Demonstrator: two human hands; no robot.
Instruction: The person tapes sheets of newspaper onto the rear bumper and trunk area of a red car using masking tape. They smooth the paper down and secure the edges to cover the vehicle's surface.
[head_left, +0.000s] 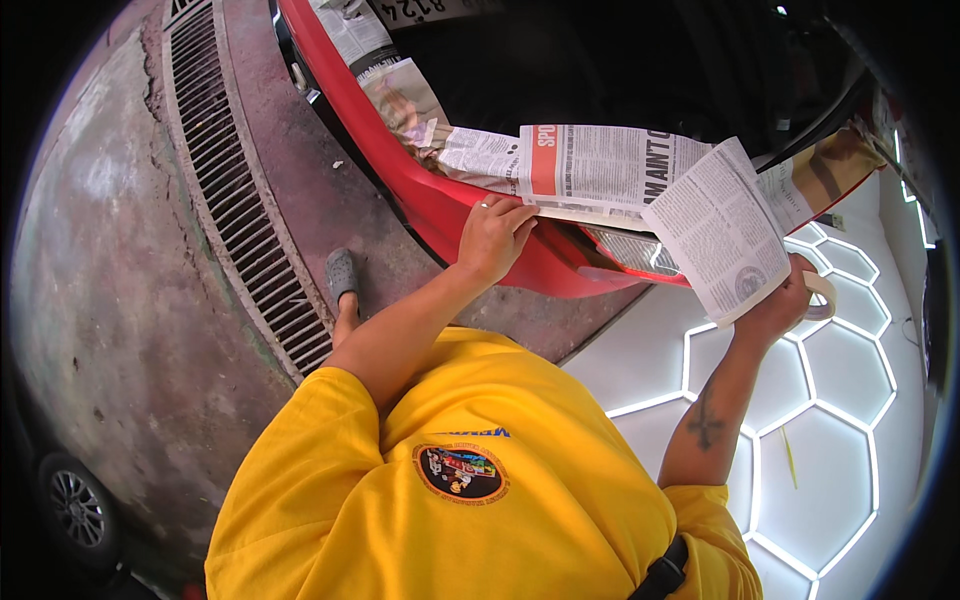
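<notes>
The left hand (492,240) pinches newspaper (600,165); a tug could tear the sheet (722,235) the right hand (775,308) apparently grips alongside tape (824,298).

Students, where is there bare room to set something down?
Bare: stained grey concrete left of the slatted metal grate; mostly bare: reddish ground between grate and curved red car panel, pictured above the grey clog. Crowded: around that panel's edge, with printed newspaper sheets, left hand and right hand.
</notes>
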